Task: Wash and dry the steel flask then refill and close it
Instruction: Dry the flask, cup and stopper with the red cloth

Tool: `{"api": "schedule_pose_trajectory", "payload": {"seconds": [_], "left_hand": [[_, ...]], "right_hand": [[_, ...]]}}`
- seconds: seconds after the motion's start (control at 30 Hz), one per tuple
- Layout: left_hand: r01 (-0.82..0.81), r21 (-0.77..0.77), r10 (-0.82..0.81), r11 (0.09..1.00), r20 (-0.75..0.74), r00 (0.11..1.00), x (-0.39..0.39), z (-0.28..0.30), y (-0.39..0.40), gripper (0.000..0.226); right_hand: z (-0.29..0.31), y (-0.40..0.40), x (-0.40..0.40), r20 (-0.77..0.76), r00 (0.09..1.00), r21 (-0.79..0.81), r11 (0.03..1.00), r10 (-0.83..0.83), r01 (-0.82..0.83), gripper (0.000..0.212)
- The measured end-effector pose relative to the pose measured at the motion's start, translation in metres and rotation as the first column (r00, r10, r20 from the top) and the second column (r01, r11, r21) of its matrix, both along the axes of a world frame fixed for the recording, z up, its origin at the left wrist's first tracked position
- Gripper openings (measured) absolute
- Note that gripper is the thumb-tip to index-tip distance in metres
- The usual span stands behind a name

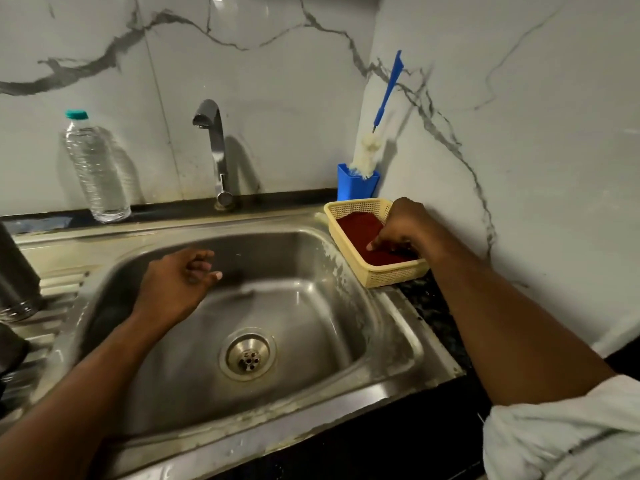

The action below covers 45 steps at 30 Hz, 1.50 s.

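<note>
The steel flask (17,275) stands on the drainboard at the far left, partly cut off by the frame edge. My left hand (180,282) hovers over the sink basin (311,306), fingers loosely curled, holding nothing. My right hand (398,226) reaches into a yellow plastic basket (388,275) on the right counter, and its fingertips touch the dark red scrub pad (356,226) lying inside. A clear water bottle (97,168) with a teal cap stands at the back left. The tap (214,147) is not running.
A blue-handled bottle brush (381,109) stands in a blue holder (353,183) in the back right corner. A marble wall closes the back and right side. The drain (247,356) sits in the basin's middle. A dark object lies at the lower left edge.
</note>
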<state>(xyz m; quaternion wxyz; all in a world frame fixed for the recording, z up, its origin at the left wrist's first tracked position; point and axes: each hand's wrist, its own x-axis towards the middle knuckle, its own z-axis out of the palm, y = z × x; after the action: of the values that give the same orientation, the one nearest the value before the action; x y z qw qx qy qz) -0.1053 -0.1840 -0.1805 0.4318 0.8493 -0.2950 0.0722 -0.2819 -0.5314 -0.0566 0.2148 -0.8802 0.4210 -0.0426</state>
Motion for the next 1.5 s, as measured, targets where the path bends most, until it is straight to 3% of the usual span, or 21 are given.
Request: {"api": "schedule_pose_trajectory", "payload": {"seconds": [0.23, 0.7, 0.9, 1.0, 1.1, 1.17, 1.27, 1.3, 1.37, 1.5], "left_hand": [[0.026, 0.004, -0.026, 1.000, 0.007, 1.000, 0.005, -0.007, -0.002, 0.043], [0.005, 0.033, -0.006, 0.999, 0.015, 1.000, -0.004, 0.001, 0.000, 0.046], [-0.005, 0.018, 0.005, 1.000, -0.009, 1.000, -0.009, 0.005, -0.002, 0.048], [-0.012, 0.006, 0.012, 1.000, -0.015, 1.000, -0.011, 0.006, -0.003, 0.049], [-0.011, -0.043, 0.011, 0.999, -0.019, 1.000, -0.008, 0.005, -0.002, 0.048], [-0.007, -0.099, 0.003, 0.995, -0.047, 0.999, -0.007, 0.009, 0.000, 0.046], [-0.031, -0.229, 0.017, 0.973, -0.061, 0.998, -0.009, 0.022, 0.001, 0.043], [-0.047, -0.257, 0.038, 0.965, -0.038, 0.999, -0.011, 0.029, 0.003, 0.041], [-0.086, -0.300, 0.091, 0.950, 0.003, 0.996, -0.015, 0.046, 0.008, 0.037], [-0.148, -0.357, 0.205, 0.922, 0.129, 0.970, -0.019, 0.086, 0.025, 0.043]], "right_hand": [[0.000, 0.005, 0.008, -0.055, 0.998, -0.058, 0.998, -0.004, 0.001, 0.084], [0.033, 0.012, 0.008, 0.117, 0.988, -0.121, 0.987, -0.097, 0.111, 0.060], [0.063, 0.006, 0.006, 0.311, 0.945, -0.192, 0.967, -0.102, 0.167, 0.049], [0.079, 0.014, 0.008, 0.467, 0.884, -0.200, 0.973, -0.011, 0.118, 0.034], [0.090, 0.039, 0.008, 0.653, 0.756, -0.066, 0.998, 0.046, -0.004, 0.021], [0.089, 0.062, 0.011, 0.737, 0.675, 0.165, 0.977, -0.030, -0.137, 0.022], [0.066, 0.100, 0.021, 0.724, 0.679, 0.433, 0.845, -0.119, -0.314, 0.030], [0.053, 0.113, 0.027, 0.711, 0.691, 0.490, 0.797, -0.131, -0.353, 0.024], [0.024, 0.139, 0.039, 0.683, 0.706, 0.601, 0.691, -0.185, -0.401, 0.003], [-0.033, 0.170, 0.068, 0.633, 0.709, 0.723, 0.565, -0.311, -0.398, 0.011]]}}
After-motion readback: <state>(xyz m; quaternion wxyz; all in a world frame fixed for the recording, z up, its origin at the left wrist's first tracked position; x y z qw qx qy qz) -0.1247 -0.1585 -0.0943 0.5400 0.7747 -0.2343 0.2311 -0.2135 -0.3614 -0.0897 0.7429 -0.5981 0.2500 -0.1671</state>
